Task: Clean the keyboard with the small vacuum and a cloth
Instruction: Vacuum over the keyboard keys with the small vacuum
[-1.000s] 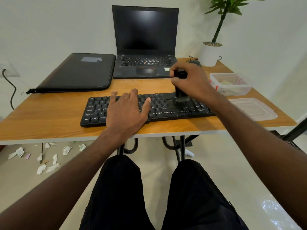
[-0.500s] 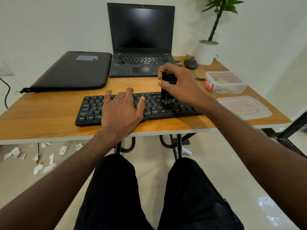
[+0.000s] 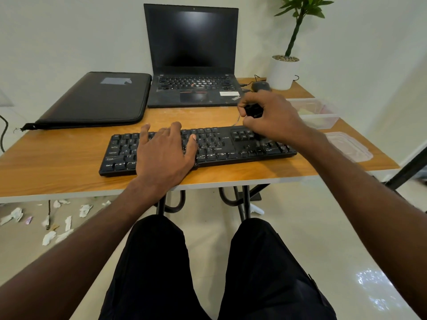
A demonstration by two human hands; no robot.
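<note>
Since half a second ago the right hand [image 3: 275,116] has slid the small black handheld vacuum [image 3: 253,111] rightward, from mid-keyboard to the numpad end. Fingers wrap its upper body, nozzle down on the keys. Left hand [image 3: 165,150] lies flat, fingers straight, pinning the black full-size plastic keyboard [image 3: 233,144] on the wooden desk [image 3: 57,155]. Vacuum looks light and rigid; gripping the body works. No cloth identifiable.

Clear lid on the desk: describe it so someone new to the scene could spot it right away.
Start at the wooden desk and go to its right end, past the black keyboard. The clear lid lies flat by the front right corner, nearer the person than the clear plastic box. Unlike the box, it is shallow, holds nothing and lies alone.
</note>
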